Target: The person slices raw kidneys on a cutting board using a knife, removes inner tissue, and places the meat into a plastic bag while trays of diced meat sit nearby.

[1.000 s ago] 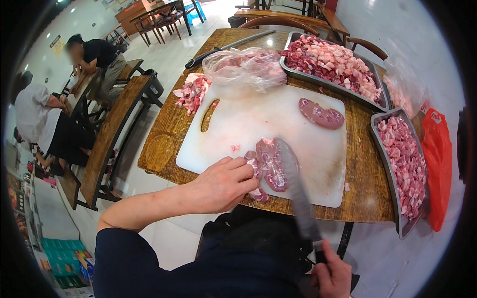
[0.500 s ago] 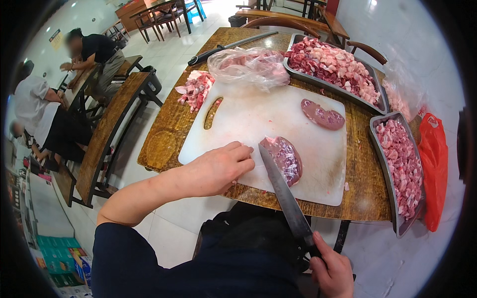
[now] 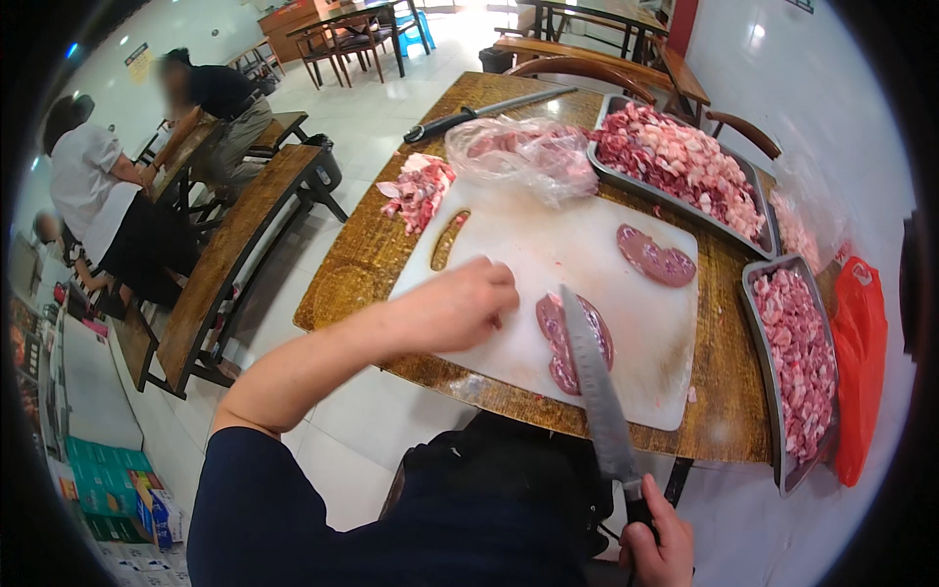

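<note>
My right hand (image 3: pixel 665 548) grips the black handle of a kitchen knife (image 3: pixel 608 416), its blade pointing away from me. The blade crosses over a reddish-brown kidney half (image 3: pixel 555 344) on the near part of the white cutting board (image 3: pixel 509 235); I cannot tell if it touches. My left hand (image 3: pixel 460 305) hovers left of that kidney with its fingers curled closed; whatever lies in them is hidden. Another kidney half (image 3: pixel 657 256) rests at the board's far right, its pale core showing.
Metal trays (image 3: pixel 761 230) of cut meat line the table's right side, beside a red plastic bag (image 3: pixel 861 372). Behind the board sit a clear bag of meat (image 3: pixel 523 157), a pile of trimmings (image 3: pixel 419 191) and a sharpening steel (image 3: pixel 489 112). Other people stand by benches (image 3: pixel 245 264) at left.
The knife has shifted right, from the kidney's left edge to across it. My left hand has drawn back from the kidney, toward the far side. The whole view has shifted slightly.
</note>
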Tool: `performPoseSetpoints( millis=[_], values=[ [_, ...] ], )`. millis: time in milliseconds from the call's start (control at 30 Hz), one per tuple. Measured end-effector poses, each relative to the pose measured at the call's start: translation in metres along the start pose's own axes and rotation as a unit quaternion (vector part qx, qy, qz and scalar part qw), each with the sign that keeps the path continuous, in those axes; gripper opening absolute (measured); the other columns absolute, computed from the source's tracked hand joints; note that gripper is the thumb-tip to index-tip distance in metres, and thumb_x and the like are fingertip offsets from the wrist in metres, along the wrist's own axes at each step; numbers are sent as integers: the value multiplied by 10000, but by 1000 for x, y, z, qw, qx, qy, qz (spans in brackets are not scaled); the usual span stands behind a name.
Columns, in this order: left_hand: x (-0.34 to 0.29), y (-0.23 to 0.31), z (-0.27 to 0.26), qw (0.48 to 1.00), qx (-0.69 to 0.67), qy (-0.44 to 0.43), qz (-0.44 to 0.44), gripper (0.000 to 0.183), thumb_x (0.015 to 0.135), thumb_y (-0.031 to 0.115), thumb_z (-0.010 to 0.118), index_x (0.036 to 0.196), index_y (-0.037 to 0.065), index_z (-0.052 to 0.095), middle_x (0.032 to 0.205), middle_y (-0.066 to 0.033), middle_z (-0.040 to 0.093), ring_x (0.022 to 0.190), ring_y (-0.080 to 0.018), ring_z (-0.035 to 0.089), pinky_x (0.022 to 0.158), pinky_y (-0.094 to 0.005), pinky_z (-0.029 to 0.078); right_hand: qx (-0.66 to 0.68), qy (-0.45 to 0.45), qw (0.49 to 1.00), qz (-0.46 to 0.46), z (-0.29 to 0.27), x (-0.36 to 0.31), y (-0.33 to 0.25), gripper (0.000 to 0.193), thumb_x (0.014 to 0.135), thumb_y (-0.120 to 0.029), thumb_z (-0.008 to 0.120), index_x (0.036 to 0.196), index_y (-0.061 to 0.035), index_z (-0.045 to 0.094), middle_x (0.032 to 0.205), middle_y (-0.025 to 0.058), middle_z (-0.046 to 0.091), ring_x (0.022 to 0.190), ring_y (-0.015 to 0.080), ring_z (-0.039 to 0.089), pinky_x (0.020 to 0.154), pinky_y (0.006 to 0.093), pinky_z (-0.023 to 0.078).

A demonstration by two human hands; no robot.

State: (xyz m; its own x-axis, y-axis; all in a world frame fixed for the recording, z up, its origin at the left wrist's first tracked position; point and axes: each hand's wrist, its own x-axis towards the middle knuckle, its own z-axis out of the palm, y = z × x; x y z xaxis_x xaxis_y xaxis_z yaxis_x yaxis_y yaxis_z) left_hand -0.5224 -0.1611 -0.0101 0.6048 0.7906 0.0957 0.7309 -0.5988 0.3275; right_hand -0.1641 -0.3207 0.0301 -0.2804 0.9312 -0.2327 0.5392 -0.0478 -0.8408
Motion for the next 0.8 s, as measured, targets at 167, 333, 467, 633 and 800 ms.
performPoseSetpoints(
  millis=[167, 333, 467, 633, 800],
  values=[
    [7, -12, -9, 1000, 1, 18, -19, 88, 755, 16, 660, 823, 13, 604, 893, -137, 591, 893, -318, 590, 788, -408, 503, 179, 69, 980, 50, 9, -9, 23, 529, 983, -78, 535, 1500, -75, 422, 716, -2, 544, 542, 66, 445, 508, 212, 386],
    [17, -70, -72, 967, 18, 116, -227, 206, 787, -14, 647, 992, -19, 626, 1221, -174, 578, 1073, -287, 609, 896, -342, 519, 279, 88, 952, 95, 8, -6, 31, 556, 991, -100, 544, 1520, -65, 376, 715, 11, 553, 535, 77, 454, 500, 214, 382],
    [33, -53, -53, 945, 244, 127, -178, 288, 810, -16, 613, 1097, -5, 632, 1334, -171, 550, 1243, -323, 521, 1076, -424, 416, 270, 102, 955, 69, 4, -9, 51, 564, 998, -116, 549, 1527, -73, 361, 719, 15, 557, 547, 81, 475, 509, 217, 398],
    [81, 33, -12, 981, -109, -87, 132, 378, 788, -7, 661, 1165, 15, 632, 1178, -152, 633, 1164, -324, 566, 999, -418, 466, 329, 110, 934, 88, 2, -6, 39, 586, 995, -99, 538, 1541, -81, 328, 754, 30, 574, 559, 88, 495, 521, 216, 416],
    [106, 58, -2, 963, 16, -222, 154, 234, 793, 137, 684, 1008, 53, 651, 1052, -112, 656, 1059, -306, 601, 874, -428, 482, 345, 107, 929, 82, 0, -10, 39, 584, 992, -84, 530, 1541, -95, 333, 781, 42, 588, 568, 91, 509, 528, 215, 427]
  ],
)
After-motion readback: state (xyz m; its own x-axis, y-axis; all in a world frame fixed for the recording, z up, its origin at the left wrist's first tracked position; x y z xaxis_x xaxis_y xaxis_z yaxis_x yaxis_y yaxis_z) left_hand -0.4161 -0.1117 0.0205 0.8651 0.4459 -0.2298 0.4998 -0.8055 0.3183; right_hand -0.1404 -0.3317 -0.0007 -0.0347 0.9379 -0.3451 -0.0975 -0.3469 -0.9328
